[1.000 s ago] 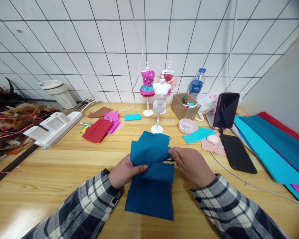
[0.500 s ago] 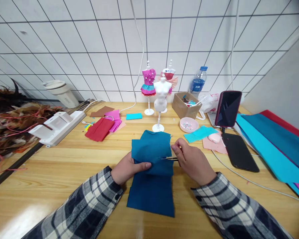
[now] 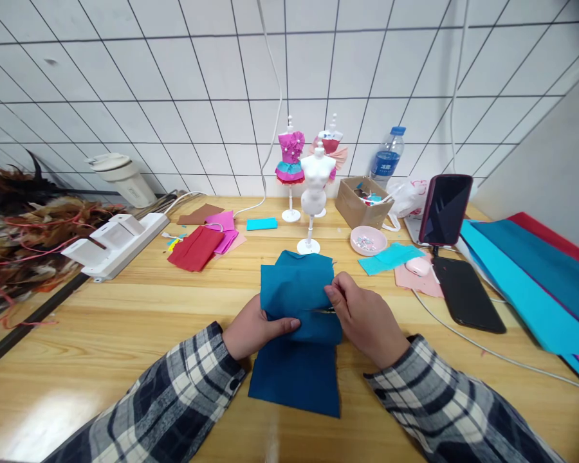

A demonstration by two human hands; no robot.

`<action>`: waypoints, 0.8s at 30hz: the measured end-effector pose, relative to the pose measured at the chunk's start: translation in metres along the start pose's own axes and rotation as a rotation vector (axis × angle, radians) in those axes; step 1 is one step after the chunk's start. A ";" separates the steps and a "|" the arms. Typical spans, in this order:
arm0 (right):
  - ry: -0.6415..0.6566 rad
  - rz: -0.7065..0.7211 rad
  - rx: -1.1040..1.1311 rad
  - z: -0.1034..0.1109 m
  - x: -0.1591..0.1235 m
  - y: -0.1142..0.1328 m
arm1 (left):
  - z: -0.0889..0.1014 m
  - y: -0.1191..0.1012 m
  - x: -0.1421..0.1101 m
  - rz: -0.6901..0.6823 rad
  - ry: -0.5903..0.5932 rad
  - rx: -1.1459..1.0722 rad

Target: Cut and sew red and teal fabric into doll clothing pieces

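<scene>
A piece of teal fabric is pinched along its left edge by my left hand, the thumb lying across its front. My right hand is closed around small scissors, their handles hidden in my palm. The thin blades sit at a slit in the fabric, pointing left, and my right fingertips touch the cloth just above. Below hangs or lies a darker blue-teal length over the table; whether it is the same piece, I cannot tell. Just beyond the cloth stands a bare white mini mannequin.
Two dressed mannequins stand behind. To their right are a cardboard box, a pink bowl of beads, a bottle and phones. Red fabric and a white power strip lie left. Folded fabrics lie right.
My right hand has moved slightly left, bringing the scissors farther into the fabric so less blade shows. The left hand keeps its grip, and the view has shifted a little.
</scene>
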State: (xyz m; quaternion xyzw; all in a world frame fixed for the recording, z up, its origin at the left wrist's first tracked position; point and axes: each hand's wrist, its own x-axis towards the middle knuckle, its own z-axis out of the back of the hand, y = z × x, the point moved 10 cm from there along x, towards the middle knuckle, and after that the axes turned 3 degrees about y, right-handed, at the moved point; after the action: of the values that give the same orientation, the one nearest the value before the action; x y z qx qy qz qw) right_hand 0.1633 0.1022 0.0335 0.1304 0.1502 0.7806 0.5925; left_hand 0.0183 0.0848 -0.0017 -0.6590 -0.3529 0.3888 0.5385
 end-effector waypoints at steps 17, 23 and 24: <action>0.035 0.056 -0.113 -0.003 -0.003 0.009 | 0.005 0.002 -0.001 0.000 -0.082 0.038; 0.019 0.039 -0.137 -0.003 -0.004 0.009 | 0.008 0.001 -0.001 -0.003 -0.113 0.056; 0.019 0.035 -0.136 -0.004 -0.004 0.009 | 0.008 0.001 -0.001 -0.004 -0.120 0.069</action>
State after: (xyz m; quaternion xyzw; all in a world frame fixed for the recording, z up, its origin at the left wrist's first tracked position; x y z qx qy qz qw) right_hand 0.1550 0.0958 0.0333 0.0850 0.1003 0.8004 0.5848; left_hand 0.0108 0.0872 -0.0039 -0.6147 -0.3722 0.4387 0.5395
